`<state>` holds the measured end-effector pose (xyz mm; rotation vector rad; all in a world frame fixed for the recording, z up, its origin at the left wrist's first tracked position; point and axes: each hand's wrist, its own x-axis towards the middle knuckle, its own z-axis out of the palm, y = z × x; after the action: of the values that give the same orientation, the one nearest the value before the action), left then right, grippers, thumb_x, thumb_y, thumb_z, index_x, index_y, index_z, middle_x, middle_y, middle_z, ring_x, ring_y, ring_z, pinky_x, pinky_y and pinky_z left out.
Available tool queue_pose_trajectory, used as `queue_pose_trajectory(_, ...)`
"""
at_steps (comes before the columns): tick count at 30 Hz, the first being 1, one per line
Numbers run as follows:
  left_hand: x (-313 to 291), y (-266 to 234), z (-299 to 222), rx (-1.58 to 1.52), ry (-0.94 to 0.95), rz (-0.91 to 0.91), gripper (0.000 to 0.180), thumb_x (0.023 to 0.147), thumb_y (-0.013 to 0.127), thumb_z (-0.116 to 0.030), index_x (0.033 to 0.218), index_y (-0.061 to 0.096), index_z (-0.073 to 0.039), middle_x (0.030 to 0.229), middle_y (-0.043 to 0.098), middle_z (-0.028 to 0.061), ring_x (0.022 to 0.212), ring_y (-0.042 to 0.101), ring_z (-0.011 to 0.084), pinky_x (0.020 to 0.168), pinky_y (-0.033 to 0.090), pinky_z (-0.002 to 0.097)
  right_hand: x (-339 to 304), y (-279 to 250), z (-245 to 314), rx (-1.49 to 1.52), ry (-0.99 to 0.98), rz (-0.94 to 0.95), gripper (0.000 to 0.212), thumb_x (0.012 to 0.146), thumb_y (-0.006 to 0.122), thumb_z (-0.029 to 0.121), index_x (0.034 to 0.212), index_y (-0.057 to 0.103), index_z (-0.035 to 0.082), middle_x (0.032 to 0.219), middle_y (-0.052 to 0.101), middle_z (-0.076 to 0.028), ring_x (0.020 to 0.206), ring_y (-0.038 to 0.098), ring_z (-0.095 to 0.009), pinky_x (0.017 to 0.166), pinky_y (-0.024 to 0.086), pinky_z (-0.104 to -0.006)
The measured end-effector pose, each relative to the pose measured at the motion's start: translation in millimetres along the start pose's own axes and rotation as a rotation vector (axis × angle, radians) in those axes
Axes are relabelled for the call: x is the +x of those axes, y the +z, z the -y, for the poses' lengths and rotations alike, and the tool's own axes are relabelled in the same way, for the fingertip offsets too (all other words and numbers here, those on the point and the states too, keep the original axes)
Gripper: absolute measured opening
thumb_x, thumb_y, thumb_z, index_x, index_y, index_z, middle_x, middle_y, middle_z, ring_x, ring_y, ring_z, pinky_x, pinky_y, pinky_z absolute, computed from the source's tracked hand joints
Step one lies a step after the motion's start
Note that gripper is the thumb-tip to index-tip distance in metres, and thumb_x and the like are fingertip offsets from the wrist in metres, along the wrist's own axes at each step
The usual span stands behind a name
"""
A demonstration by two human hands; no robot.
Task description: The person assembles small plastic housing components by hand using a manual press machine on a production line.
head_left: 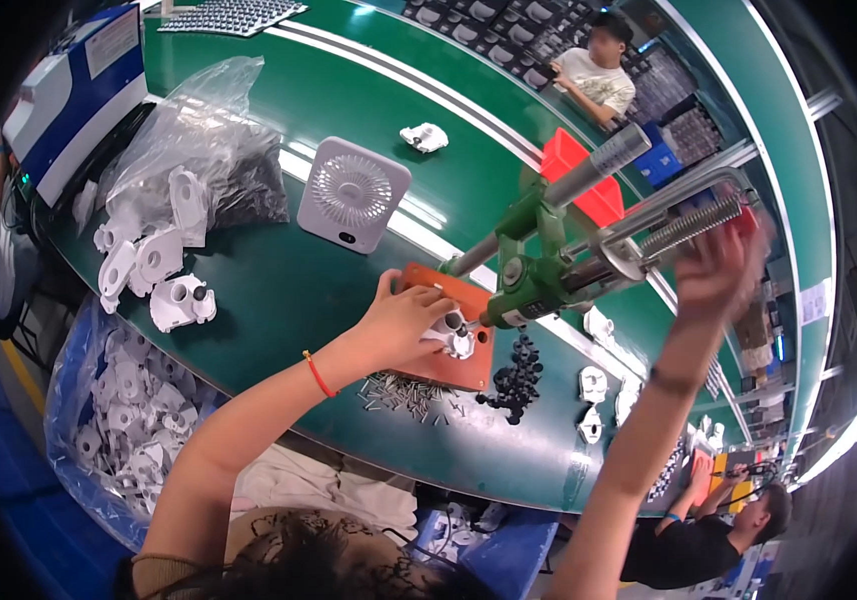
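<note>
My left hand (397,322) is closed on a white plastic housing (460,344), pressing it onto the orange base plate (449,373) of a green hand press (527,285). The press's metal tip meets the housing or sits just over it; I cannot tell which. Raised at the right, my right hand (717,268) is wrapped round the press's red-ended lever handle (748,222), its fingers slightly blurred. Small metal pins (404,395) lie loose along the plate's near edge. A heap of small black parts (517,380) lies just right of the plate.
A small fan (354,195) stands behind the plate. White housings (182,303) and a clear plastic bag (214,150) lie at the left. More housings fill a lined bin (134,410) below. A red bin (581,175) stands beyond the press. Two other people work nearby.
</note>
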<state>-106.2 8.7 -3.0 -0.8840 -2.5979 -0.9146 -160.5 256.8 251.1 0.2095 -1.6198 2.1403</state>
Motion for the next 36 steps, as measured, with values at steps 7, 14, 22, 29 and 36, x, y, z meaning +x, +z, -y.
queue_pose_trajectory(7,14.1,1.8,-15.4,0.003,0.003,0.050,0.053,0.073,0.073,-0.031,0.120,0.054,-0.015,0.118,0.059,0.0087,0.115,0.053,0.0206,0.103,0.020,0.0565,-243.6,-125.8,-52.8,-0.333,-0.562,0.265,0.044,0.087,0.046,0.053,0.076,0.046,0.010,0.084,0.057,-0.010,0.113,0.044,-0.035,0.110,0.014,-0.0603)
queue_pose_trajectory(14,10.5,3.9,-13.1,-0.096,-0.065,0.046,0.049,0.076,0.071,-0.030,0.120,0.054,-0.019,0.122,0.057,0.0098,0.119,0.051,0.0196,0.104,0.019,0.0539,-262.7,-118.5,-104.3,-0.357,-0.664,0.067,0.050,0.083,0.046,0.057,0.073,0.044,0.009,0.090,0.062,-0.016,0.109,0.045,-0.038,0.108,0.014,-0.0620)
queue_pose_trajectory(22,26.0,5.4,-14.3,-0.057,-0.037,0.027,0.030,0.076,0.068,-0.019,0.104,0.059,-0.013,0.102,0.059,0.0074,0.105,0.054,0.0229,0.099,0.025,0.0515,-55.6,-31.0,-16.8,-0.136,-0.389,0.243,0.091,0.085,0.042,0.064,0.142,0.023,-0.005,0.140,0.037,-0.023,0.131,0.036,-0.035,0.112,0.017,-0.0506)
queue_pose_trajectory(29,35.9,-73.6,-23.2,0.268,0.021,-0.034,0.036,0.074,0.067,-0.015,0.107,0.056,-0.006,0.102,0.058,0.0088,0.108,0.052,0.0263,0.099,0.029,0.0503,53.7,-61.3,-109.5,0.087,0.030,0.158,0.067,0.090,0.054,0.049,0.133,0.036,0.000,0.121,0.054,-0.020,0.106,0.057,-0.026,0.090,0.048,-0.0370)
queue_pose_trajectory(36,2.1,-159.8,-38.3,-0.114,0.211,-0.155,0.034,0.078,0.066,-0.013,0.108,0.053,-0.006,0.113,0.053,0.0114,0.108,0.050,0.0301,0.094,0.039,0.0422,-162.5,-40.1,-53.8,-0.574,-0.836,0.018,0.029,0.094,0.055,0.029,0.102,0.050,0.001,0.092,0.056,-0.010,0.086,0.055,-0.022,0.085,0.045,-0.0376)
